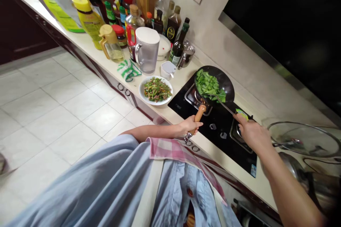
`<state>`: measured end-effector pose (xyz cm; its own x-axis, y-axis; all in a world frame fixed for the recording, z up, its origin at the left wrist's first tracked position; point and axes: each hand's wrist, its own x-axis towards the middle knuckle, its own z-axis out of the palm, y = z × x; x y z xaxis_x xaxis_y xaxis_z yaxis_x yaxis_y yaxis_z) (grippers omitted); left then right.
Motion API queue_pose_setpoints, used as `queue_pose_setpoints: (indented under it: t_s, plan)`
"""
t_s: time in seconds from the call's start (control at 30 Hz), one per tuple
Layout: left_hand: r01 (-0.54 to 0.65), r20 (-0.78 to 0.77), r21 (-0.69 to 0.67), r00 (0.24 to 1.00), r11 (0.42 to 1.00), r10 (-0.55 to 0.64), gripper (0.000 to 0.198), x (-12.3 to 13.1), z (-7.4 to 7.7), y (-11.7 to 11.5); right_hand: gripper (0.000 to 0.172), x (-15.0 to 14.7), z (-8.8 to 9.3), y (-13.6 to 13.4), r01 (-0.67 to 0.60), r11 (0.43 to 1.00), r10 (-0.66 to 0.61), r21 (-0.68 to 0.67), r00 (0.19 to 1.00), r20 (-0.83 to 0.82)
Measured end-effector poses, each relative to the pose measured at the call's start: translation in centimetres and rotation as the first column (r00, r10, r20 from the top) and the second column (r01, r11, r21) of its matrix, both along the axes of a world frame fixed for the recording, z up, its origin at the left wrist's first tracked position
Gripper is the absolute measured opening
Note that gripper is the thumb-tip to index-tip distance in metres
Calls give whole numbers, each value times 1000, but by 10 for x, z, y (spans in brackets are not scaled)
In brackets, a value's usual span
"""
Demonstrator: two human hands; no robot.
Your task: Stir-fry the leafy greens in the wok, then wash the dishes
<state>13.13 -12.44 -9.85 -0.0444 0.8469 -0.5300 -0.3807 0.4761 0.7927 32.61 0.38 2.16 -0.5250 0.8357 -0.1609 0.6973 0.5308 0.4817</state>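
head view, a person at a gas hob. left hand (190, 125): fingers (192, 124) closed around the turned wooden handle (200, 112) of a black wok (226, 82), with a metal end fitting (188, 136) showing below the fist. right hand (253, 136): fingers (241, 120) curled together on the slim metal shaft of a spatula (226, 108), the grip partly hidden by the hand; the blade lies among glossy leafy greens (209, 86) in the wok. wok: smooth, round, dark bowl, seated on the burner at the left of a black glass gas hob (239, 159) as seen in this view, its handle axis pointing toward the lower left, to the person's waist. spatula shaft slants up and left from the right hand into the bowl. beside the hob: a white plate (140, 90) of cut stir-fried green vegetables on a pale counter (170, 111); at right, a round glass lid (303, 139) with a metal rim.
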Motion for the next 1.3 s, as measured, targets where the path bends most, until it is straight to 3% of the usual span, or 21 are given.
queue_pose_setpoints:
  t_s: [0.1, 0.27, 0.33, 0.43, 0.5, 0.6, 0.7, 0.83, 0.97, 1.07, 1.2, 1.3]
  plan:
    - [2, -16, -5, 1000, 1000, -2, 22, 0, 3, -1, 49, 6, 10, 24, 41, 997, -48, -67, 995, -93]
    - [-2, -20, -19, 1000, 1000, 2, 26, -2, 11, -2, 42, 17, 97, 39, 20, 997, -13, 72, 996, -93]
    - [6, -8, -5, 1000, 1000, -6, 26, -1, 9, 0, 39, -7, 126, 36, -76, 987, 85, 141, 995, -59]
    - [-6, 14, 6, 1000, 1000, 6, 26, 1, 0, 3, 37, -67, 149, 32, -245, 958, 242, 151, 969, 36]
    - [-25, 34, 16, 999, 1000, 24, 26, 3, -7, 6, 35, -110, 153, 31, -322, 938, 309, 126, 945, 112]
    - [-46, 53, 24, 998, 999, 44, 25, 5, -14, 8, 33, -163, 144, 29, -400, 912, 377, 88, 903, 207]
    - [-47, 58, 11, 997, 999, 46, 23, 6, -14, 8, 30, -189, 125, 30, -381, 924, 362, 40, 901, 238]
    - [-47, 69, 14, 997, 999, 46, 22, 6, -11, 7, 31, -166, 117, 34, -248, 968, 240, 33, 956, 167]
    - [-40, 89, 17, 995, 999, 38, 27, 7, -12, 7, 38, -117, 136, 31, -132, 989, 121, 60, 979, 165]
    - [-38, 103, 7, 994, 999, 37, 30, 7, -14, 9, 37, -102, 151, 29, -42, 998, 33, 54, 984, 173]
    - [-34, 107, 9, 994, 999, 32, 28, 8, -17, 11, 38, -124, 154, 40, -88, 991, 79, 103, 993, 88]
    - [-46, 101, 12, 994, 999, 44, 28, 10, -20, 12, 38, -162, 140, 55, -184, 975, 179, 123, 983, 46]
